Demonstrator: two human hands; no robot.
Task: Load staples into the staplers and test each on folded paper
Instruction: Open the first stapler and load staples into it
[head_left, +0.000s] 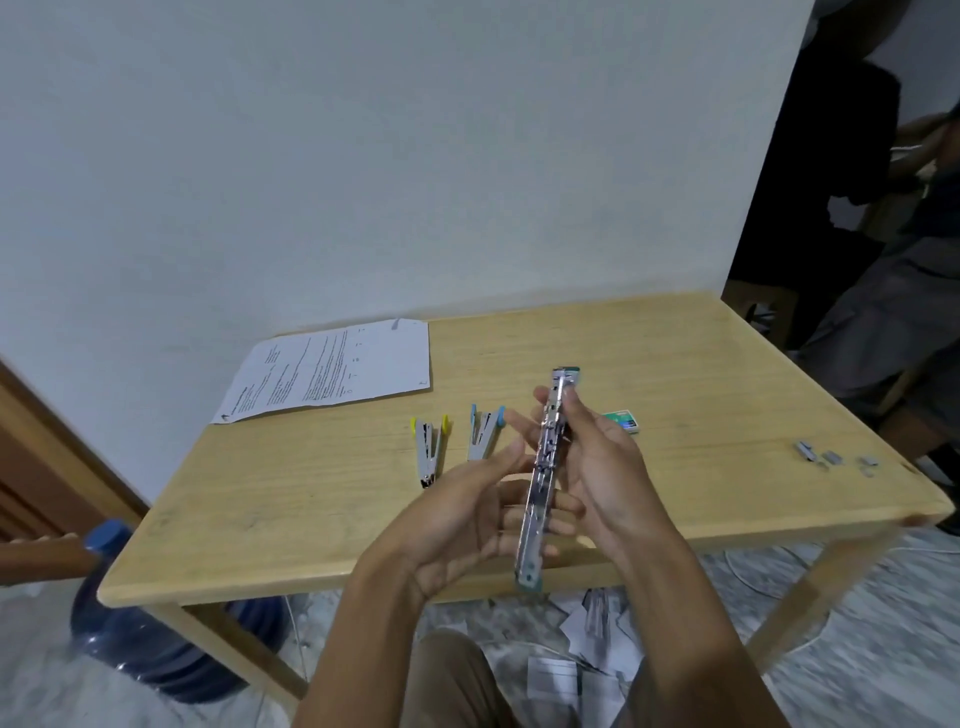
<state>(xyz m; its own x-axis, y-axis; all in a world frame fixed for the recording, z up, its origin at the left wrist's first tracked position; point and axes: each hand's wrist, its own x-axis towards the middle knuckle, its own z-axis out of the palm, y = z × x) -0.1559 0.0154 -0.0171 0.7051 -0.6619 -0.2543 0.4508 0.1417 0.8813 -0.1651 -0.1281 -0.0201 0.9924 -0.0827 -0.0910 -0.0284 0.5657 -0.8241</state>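
A green-tipped metal stapler (543, 470), swung fully open into one long strip, is held upright above the near edge of the wooden table (675, 395). My right hand (602, 467) grips its upper half, thumb and fingers curled round the channel. My left hand (467, 514) cups the lower half from the left, fingers behind it. A yellow-tipped stapler (430, 449) and a blue-tipped stapler (484, 434) lie on the table, both splayed open. A green staple box (623, 420) lies just behind my right hand. Printed paper sheets (337, 371) lie at the far left.
Loose staple strips (831, 456) lie near the table's right edge. A blue water jug (156, 623) stands on the floor at the left. Scraps of paper (587, 654) litter the floor under the table. A person in dark clothes (883, 260) is at the far right.
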